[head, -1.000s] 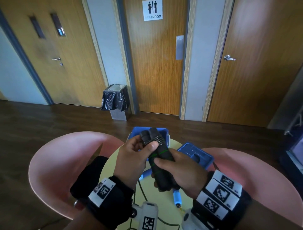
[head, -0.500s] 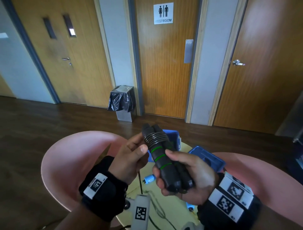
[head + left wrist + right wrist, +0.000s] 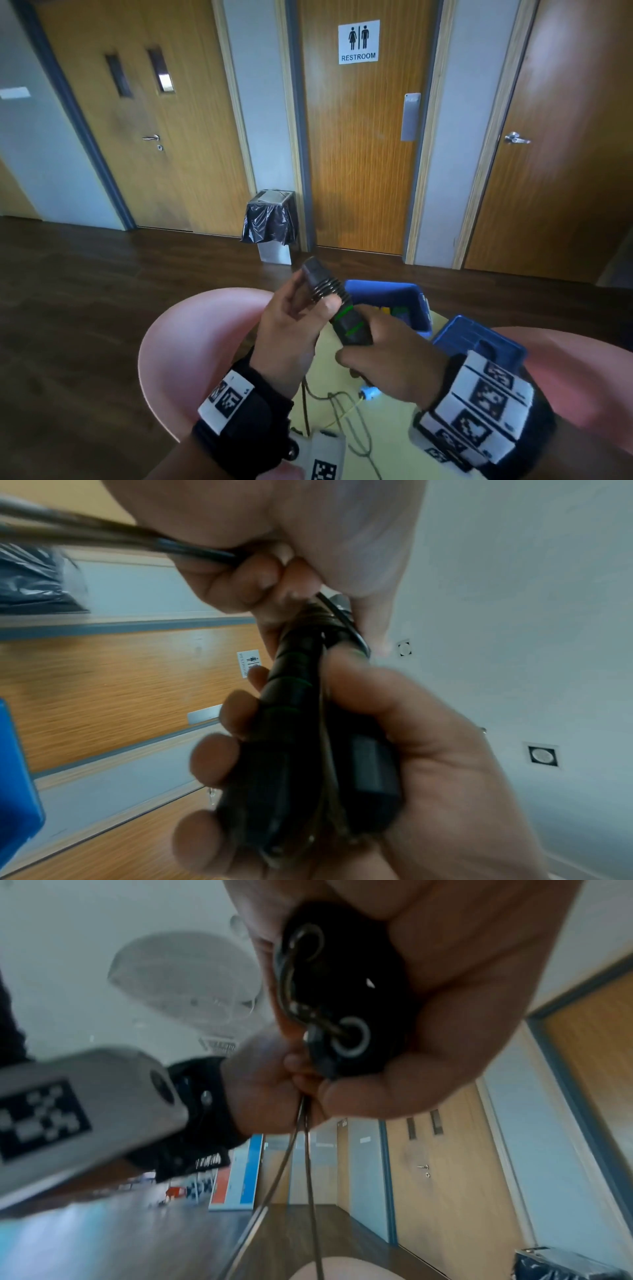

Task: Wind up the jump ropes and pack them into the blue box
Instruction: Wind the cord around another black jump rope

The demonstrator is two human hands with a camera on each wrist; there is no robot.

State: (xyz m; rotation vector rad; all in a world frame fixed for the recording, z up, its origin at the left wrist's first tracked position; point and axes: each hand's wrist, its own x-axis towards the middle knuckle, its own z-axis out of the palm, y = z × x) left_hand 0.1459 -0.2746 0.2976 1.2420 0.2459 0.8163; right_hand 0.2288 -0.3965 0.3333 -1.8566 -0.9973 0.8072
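Head view: right hand clenches both black handles above the bench; left hand fingers pinch the rope at the coils. Blue box sits just behind.

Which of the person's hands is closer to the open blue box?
Right. The right hand grips the black handles just in front of the blue box; the left hand, pinching the rope at the handles' top, sits off to the box's left.
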